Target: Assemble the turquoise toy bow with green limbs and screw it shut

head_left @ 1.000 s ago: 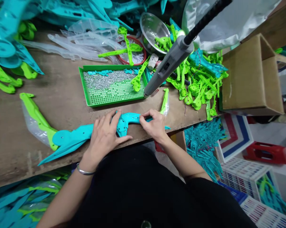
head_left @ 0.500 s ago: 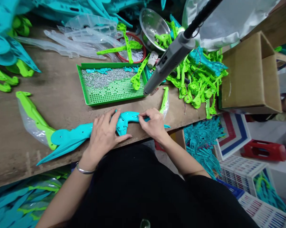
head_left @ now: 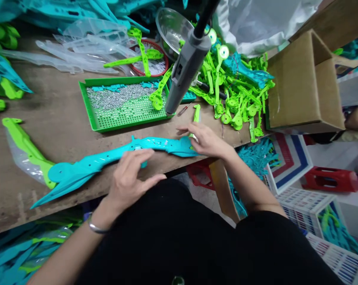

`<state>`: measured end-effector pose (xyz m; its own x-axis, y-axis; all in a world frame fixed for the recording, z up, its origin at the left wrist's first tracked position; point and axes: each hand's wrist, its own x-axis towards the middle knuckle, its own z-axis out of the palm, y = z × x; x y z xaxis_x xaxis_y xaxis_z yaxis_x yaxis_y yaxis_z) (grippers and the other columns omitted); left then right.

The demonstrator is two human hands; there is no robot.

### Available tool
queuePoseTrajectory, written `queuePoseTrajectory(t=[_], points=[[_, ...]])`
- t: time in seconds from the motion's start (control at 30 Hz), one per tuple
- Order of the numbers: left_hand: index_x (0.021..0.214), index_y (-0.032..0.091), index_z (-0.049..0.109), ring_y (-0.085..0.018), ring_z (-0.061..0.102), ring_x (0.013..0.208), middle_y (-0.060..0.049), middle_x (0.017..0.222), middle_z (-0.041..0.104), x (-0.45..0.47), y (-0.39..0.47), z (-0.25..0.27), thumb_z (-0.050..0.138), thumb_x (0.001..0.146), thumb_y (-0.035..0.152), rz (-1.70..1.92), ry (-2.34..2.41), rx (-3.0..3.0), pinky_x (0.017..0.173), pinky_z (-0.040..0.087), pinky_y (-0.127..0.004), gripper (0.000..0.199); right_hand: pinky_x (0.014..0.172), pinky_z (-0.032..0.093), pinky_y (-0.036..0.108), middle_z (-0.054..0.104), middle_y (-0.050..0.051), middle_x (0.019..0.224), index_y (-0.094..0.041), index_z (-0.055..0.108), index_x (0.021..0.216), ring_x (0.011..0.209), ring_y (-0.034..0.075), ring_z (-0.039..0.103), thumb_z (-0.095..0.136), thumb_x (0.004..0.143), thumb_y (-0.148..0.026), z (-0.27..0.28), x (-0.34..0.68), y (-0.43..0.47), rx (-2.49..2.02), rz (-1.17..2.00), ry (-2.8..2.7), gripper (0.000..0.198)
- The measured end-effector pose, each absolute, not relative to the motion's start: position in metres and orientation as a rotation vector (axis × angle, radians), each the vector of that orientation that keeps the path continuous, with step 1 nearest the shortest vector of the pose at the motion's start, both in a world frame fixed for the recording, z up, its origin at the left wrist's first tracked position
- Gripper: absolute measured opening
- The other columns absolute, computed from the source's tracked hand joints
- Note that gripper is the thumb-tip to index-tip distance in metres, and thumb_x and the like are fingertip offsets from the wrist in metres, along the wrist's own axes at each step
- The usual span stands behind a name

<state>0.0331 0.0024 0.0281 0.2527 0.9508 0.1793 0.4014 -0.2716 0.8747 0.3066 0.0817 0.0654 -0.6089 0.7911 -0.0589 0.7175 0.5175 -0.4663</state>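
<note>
A long turquoise plastic toy bow (head_left: 100,158) lies along the front of the table, with a lime-green and clear limb (head_left: 30,148) at its left end. My left hand (head_left: 130,174) is over the lower side of its middle, thumb spread from the fingers, holding nothing. Above the bow's right end, my right hand (head_left: 205,138) has its fingers stretched out and partly covers the right green limb (head_left: 197,113). Whether its fingertips touch the bow, I cannot tell.
A grey electric screwdriver (head_left: 186,69) hangs above the green tray (head_left: 122,126) of screws. Behind are clear plastic strips (head_left: 92,49), a red basket (head_left: 166,65) and a metal bowl (head_left: 170,27). Green parts (head_left: 235,99) pile up beside a cardboard box (head_left: 298,91).
My right hand has left its pinch on the bow's middle and moved right, fingers now extended. My left hand has lifted off the grip. The bow's middle looks turned, and the view has shifted.
</note>
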Motion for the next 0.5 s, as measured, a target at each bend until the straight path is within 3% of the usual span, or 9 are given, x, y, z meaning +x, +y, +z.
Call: queuePoseTrajectory(t=[0.07,0.13,0.3,0.5], points=[[0.109,0.021,0.068,-0.023,0.07,0.093,-0.01,0.105,0.074,0.058,-0.012,0.03,0.073,0.084,0.047,0.789,1.058,1.384,0.088,0.055,-0.038,0.037,0.109,0.038,0.054,0.066,0.012,0.131,-0.016,0.058,0.13,0.131,0.033,0.051,0.053,0.075,-0.005,0.066,0.331,0.09,-1.288,0.561,-2.808,0.056],[0.114,0.019,0.065,-0.021,0.071,0.09,-0.011,0.106,0.074,0.086,-0.022,0.026,0.074,0.083,0.047,0.59,0.917,0.946,0.084,0.057,-0.036,0.043,0.113,0.032,0.059,0.064,0.015,0.134,-0.015,0.061,0.125,0.135,0.036,0.047,0.059,0.074,-0.009,0.062,0.347,0.096,-1.254,0.489,-2.943,0.052],[0.101,0.013,0.068,-0.021,0.072,0.096,-0.014,0.106,0.075,0.138,-0.02,0.013,0.077,0.08,0.049,0.646,0.851,0.302,0.093,0.056,-0.036,0.043,0.115,0.031,0.059,0.068,0.013,0.115,-0.015,0.065,0.115,0.117,0.03,0.057,0.065,0.08,-0.025,0.061,0.353,0.094,-1.032,0.458,-3.026,0.036],[0.097,0.013,0.072,-0.022,0.073,0.096,-0.01,0.1,0.076,0.152,-0.017,0.016,0.079,0.08,0.042,0.807,0.809,0.157,0.096,0.057,-0.041,0.034,0.112,0.032,0.059,0.067,0.008,0.103,-0.02,0.065,0.12,0.101,0.026,0.058,0.066,0.084,-0.028,0.076,0.349,0.081,-0.91,0.492,-2.991,0.037]])
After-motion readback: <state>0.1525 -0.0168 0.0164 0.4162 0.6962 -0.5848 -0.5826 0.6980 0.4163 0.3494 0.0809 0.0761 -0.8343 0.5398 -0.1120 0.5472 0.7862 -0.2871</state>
